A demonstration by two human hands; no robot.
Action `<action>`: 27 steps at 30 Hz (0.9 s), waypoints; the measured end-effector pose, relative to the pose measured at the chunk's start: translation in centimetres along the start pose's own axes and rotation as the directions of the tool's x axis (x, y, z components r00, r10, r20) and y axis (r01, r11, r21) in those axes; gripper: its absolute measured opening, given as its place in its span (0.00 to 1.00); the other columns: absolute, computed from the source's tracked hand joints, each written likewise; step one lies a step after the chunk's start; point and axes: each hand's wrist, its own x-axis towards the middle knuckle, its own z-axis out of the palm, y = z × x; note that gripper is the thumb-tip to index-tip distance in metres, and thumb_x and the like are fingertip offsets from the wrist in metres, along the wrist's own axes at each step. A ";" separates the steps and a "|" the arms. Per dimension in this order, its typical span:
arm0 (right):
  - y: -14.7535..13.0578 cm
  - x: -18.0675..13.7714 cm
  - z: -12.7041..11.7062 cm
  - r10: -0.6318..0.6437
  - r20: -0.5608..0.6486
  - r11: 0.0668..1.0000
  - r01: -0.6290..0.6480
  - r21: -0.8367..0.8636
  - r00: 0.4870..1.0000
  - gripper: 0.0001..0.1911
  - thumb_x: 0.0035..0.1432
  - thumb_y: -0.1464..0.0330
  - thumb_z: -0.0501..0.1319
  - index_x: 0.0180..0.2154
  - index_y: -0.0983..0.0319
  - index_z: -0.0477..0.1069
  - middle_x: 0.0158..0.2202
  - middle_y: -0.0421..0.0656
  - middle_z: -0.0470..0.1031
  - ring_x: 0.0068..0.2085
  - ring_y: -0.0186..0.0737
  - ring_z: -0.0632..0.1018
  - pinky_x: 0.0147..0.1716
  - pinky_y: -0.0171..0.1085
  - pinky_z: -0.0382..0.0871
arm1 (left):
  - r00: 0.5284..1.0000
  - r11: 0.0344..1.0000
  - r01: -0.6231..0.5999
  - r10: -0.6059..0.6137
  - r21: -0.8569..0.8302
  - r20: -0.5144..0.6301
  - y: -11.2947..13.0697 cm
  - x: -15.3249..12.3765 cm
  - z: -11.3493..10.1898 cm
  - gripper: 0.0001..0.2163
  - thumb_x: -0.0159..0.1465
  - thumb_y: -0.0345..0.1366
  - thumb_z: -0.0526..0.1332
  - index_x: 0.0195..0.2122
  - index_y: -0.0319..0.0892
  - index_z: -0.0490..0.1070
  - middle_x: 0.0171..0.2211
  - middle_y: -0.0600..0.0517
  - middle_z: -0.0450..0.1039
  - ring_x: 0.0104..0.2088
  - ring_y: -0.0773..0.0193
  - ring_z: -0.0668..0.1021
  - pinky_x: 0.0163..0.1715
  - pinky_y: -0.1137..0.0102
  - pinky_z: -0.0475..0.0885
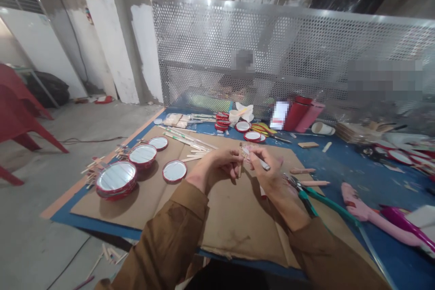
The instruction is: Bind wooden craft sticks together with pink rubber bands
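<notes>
My left hand (pixel 222 163) is closed, its fingertips pinching a short, narrow wooden stick (pixel 239 171) upright above the cardboard sheet (pixel 234 222). Just beside it, my right hand (pixel 267 174) is closed around a slim pale tool with a grey end (pixel 265 164); its exact kind is too small to make out. The fingertips of both hands nearly meet, and a small pinkish patterned piece (pixel 245 150) shows between them. Green-handled pliers (pixel 306 199) lie by my right wrist. Left of my left hand, a round red-rimmed disc with a pale top (pixel 174 171) rests on the cardboard.
Stacks of red-rimmed discs (pixel 116 179) stand at the left with sticks beside them. Loose wooden sticks (pixel 195 154) lie behind my left hand. At right are a pink glue gun (pixel 356 204) and a purple tool (pixel 396 215). A perforated metal panel (pixel 204 45) borders the table's back.
</notes>
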 end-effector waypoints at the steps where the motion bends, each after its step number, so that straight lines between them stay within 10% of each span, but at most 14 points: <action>1: 0.0 0.0 0.0 0.002 0.011 1.000 -0.002 0.002 1.000 0.14 0.63 0.55 0.57 0.36 0.57 0.74 0.24 0.40 0.74 0.31 0.45 0.78 0.43 0.43 0.72 | 1.000 1.000 -0.001 0.001 -0.003 -0.006 0.1 -0.1 0.1 0.13 0.71 0.42 0.60 0.34 0.39 0.68 0.22 0.49 0.76 0.19 0.62 0.79 0.27 0.66 0.79; 27: 0.3 0.3 0.3 -0.002 0.033 1.000 0.002 0.021 0.999 0.15 0.64 0.53 0.57 0.37 0.57 0.74 0.25 0.40 0.75 0.33 0.45 0.78 0.41 0.43 0.72 | 1.000 1.000 -0.015 0.015 -0.016 -0.008 0.0 -0.4 0.2 0.09 0.74 0.36 0.54 0.37 0.40 0.67 0.22 0.50 0.76 0.19 0.64 0.79 0.27 0.67 0.79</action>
